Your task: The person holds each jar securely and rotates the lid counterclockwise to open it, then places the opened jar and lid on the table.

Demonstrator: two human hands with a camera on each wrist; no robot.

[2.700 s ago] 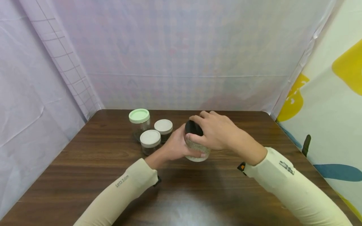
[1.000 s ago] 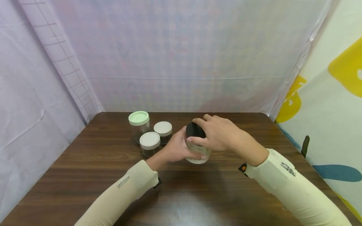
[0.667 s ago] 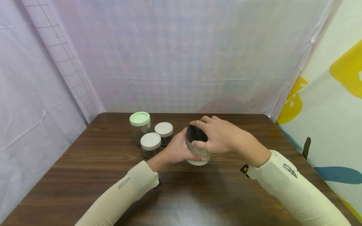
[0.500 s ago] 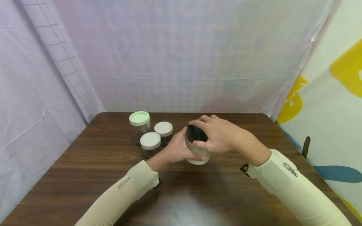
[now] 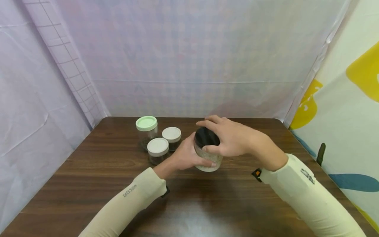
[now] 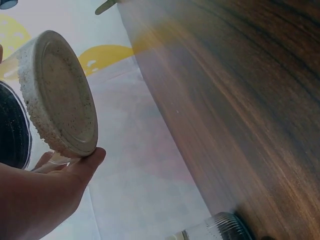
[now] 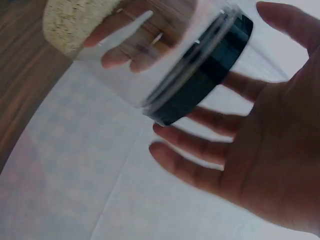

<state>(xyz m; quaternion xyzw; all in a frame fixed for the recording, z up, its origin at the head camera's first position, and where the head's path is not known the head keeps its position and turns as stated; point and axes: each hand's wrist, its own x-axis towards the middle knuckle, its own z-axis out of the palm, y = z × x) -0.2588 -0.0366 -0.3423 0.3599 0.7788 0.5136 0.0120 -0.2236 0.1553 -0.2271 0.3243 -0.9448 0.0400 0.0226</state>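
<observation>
My left hand (image 5: 188, 154) grips a clear jar (image 5: 211, 159) around its side, holding it tilted above the table. Pale grains lie in the jar's base (image 6: 65, 95), seen from below in the left wrist view. The jar has a black lid (image 5: 205, 136), which shows dark in the right wrist view (image 7: 205, 72). Over that lid is my right hand (image 5: 234, 136), its fingers spread and loosely bent. In the right wrist view the right hand's thumb (image 7: 285, 20) stands apart from the lid; whether the other fingertips touch it, I cannot tell.
A jar with a light green lid (image 5: 146, 123) and two shorter jars with white lids (image 5: 171, 134) (image 5: 158, 146) stand close together left of my hands on the brown wooden table (image 5: 118, 174). White cloth (image 5: 189, 59) hangs behind it.
The right hand's fingers have loosened and lifted slightly off the black lid, and more of the lid shows. My left hand keeps its grip on the jar in nearly the same place.
</observation>
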